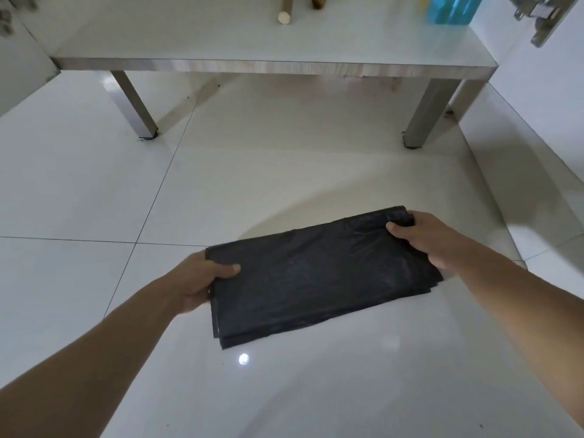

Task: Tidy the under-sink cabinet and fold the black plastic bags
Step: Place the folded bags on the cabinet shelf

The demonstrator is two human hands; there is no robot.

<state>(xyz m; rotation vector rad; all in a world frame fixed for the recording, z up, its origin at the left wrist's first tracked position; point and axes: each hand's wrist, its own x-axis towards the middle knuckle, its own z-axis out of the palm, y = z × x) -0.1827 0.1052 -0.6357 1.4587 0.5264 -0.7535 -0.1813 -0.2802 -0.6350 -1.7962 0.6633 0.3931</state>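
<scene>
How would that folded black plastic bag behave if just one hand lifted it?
Probably floppy: the black plastic bag is thin, creased film, and the left hand and right hand each grip an end. It looks light. Its layers, already offset at the near edge, could slide apart on the glossy floor tiles.

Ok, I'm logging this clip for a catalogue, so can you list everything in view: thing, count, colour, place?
black plastic bags: one folded stack, exact count not clear, black, just above the floor near the middle, held at both ends.
floor: one, glossy white tiles, across the whole lower view.
cabinet shelf: one, white top with grey metal edge, at the top, standing on two visible legs.
wooden sticks: two, light and darker brown, on the shelf at top centre, cut off by the frame.
blue container: one, blue, on the shelf at top right, blurred.
door hinge: one, silver metal, top right corner.
left hand: one, gripping the stack's left end.
right hand: one, gripping the stack's far right corner.
</scene>
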